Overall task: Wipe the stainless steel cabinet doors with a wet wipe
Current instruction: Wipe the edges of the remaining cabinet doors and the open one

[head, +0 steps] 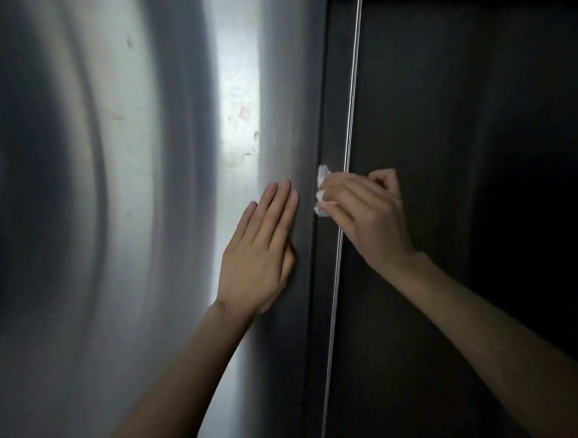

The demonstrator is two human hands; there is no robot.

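Forearms rise from the lower edge to mid-frame. Left hand lies flat on the left door, fingers straight and together. Right hand pinches the crumpled wipe against that door's dark side edge, just right of centre. Smudges show in the bright band above the hands, so this panel looks unfinished; the right door is too dark to judge. Much wiping is likely left.
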